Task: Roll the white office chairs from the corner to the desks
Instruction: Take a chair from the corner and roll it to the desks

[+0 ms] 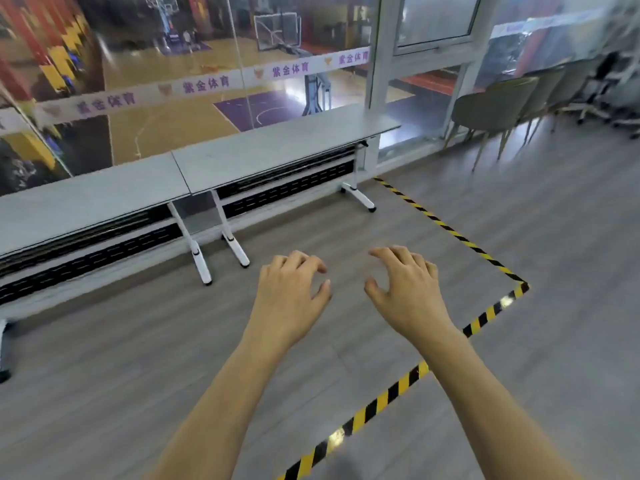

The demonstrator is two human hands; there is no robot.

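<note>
Matt grey wood-look floor (519, 209)

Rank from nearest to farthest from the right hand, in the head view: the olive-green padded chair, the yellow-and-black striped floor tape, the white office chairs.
1. Yellow-and-black striped floor tape, just right of the right hand.
2. Olive-green padded chair, by the window.
3. White office chairs, far right corner.

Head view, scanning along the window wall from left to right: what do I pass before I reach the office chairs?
left desk → right desk → white window post → olive chairs → office chairs in the far right corner.
</note>
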